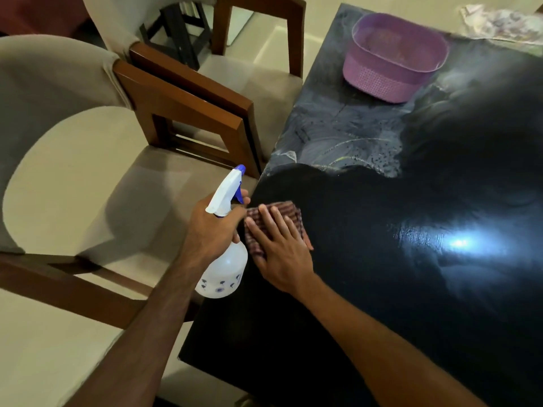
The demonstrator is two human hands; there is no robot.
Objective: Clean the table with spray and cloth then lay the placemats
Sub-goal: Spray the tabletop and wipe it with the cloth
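Checked cloth (pixel 271 221) lies flat under my right hand (pixel 282 254), fingers straight and spread, pressing it onto the dark table (pixel 382 289) just inside the table's left edge. My left hand (pixel 211 227) curls round the neck of the spray bottle (pixel 224 259), one finger at the blue trigger, and holds it upright just outside that same edge, touching or nearly touching the cloth's near corner.

Risks, as I judge them: the bottle hangs over the chair seat (pixel 117 215) beside the table, so a careless squeeze would wet the upholstery rather than the tabletop. The cloth sits so close to the edge that a wipe towards me or leftward could drag it off. The surface looks glossy, so the cloth may slide faster than I expect.

Farther along the table, well beyond the cloth, a purple basket (pixel 393 60) stands near the left edge; a long sweep could knock it. At the table's far corner lies patterned fabric (pixel 499 22), perhaps a placemat, though I cannot tell.
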